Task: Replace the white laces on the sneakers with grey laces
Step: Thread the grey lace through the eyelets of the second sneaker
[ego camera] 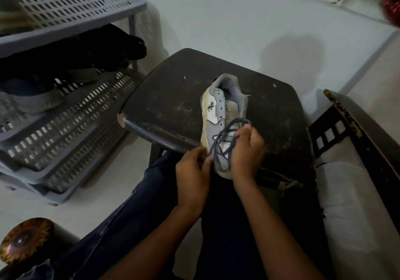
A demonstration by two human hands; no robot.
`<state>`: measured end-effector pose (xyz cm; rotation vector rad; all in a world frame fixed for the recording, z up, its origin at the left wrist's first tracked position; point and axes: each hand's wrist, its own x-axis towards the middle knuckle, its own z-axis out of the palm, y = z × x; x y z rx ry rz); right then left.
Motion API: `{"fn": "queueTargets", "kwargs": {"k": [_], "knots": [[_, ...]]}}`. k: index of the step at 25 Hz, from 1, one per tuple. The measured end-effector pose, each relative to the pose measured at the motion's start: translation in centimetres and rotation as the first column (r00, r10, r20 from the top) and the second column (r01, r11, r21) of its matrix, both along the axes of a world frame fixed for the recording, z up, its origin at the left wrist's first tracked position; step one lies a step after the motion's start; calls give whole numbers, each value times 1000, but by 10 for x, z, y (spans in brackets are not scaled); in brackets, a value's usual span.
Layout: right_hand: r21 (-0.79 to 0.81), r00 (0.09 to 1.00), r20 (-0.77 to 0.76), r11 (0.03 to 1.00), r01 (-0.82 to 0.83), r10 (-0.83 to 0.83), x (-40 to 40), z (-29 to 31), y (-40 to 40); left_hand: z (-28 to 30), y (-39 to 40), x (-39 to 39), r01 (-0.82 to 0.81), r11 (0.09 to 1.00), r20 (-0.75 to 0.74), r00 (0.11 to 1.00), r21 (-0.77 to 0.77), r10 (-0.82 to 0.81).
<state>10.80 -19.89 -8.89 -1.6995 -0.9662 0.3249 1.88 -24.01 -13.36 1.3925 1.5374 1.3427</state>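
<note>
Sneaker [220,115] of white and grey leather, yellowed along the sole, lying on a dark, scuffed square stool [173,98] with rounded corners, toe at the near edge and heel toward the far side. Upper eyelets bare; small horse emblem on the left flank. Grey round cord lace [227,134] threaded through the lowest eyelets near the toe, looping up loose over the tongue. Left hand [192,171] at the toe, thumb and fingertips pinched on one strand of the lace. Right hand [249,150] just beside it on the right, fingers curled tight around the other strand, loop rising above the knuckles. Dark blue trousers [140,204] under both forearms, knees pushed up against the near stool edge.

Left of the stool, apart from it: grey slotted plastic shoe rack [71,117] with tiered shelves, dark shoes [104,50] tucked on the middle tier. Far side of the stool top bare, pale smooth floor [238,13] open beyond. Right side crowded by a black wooden frame with square cut-outs [337,132] and pale cushion [357,204], close against the stool. Glossy brown rounded object [26,238] at the near left corner; what it was could not be told.
</note>
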Motion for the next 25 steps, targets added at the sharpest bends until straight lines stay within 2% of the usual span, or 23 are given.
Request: {"fn": "queueTargets", "kwargs": {"k": [4, 6, 9, 12, 14, 16, 19, 20, 22, 25], "knots": [[10, 1000, -6, 1000, 17, -17, -6, 1, 0, -2, 15, -12, 0, 1000, -72, 997, -26, -2], [6, 999, 15, 999, 46, -46, -8, 0, 2, -1, 20, -11, 26, 999, -183, 983, -25, -30], [-28, 992, 18, 991, 128, -127, -11, 5, 4, 4, 14, 1, 32, 992, -295, 953, -120, -66], [-41, 979, -12, 978, 205, -206, -16, 8, 8, 10, -2, 8, 64, 979, -281, 952, -195, -118], [-36, 973, -86, 976, 213, -215, -22, 12, 11, 13, -16, 11, 110, 967, -121, 983, -231, -141], [-64, 957, -242, 987, 150, -161, -23, 19, 14, 22, -26, 11, 129, 986, 66, 990, -104, -123], [-74, 826, -561, 992, -103, 44, -7, 52, 9, 32, -31, 6, 136, 960, 37, 988, 244, -149], [-52, 814, -567, 980, -190, 127, 2, 67, 6, 29, -28, 5, 165, 937, 12, 984, 310, -177], [-17, 844, -458, 946, -323, 280, 17, 104, 0, 18, -22, 4, 249, 905, -52, 968, 345, -247], [-8, 848, -315, 892, -451, 426, 25, 158, -9, 1, -7, 2, 293, 888, -343, 924, 355, -168]]}}
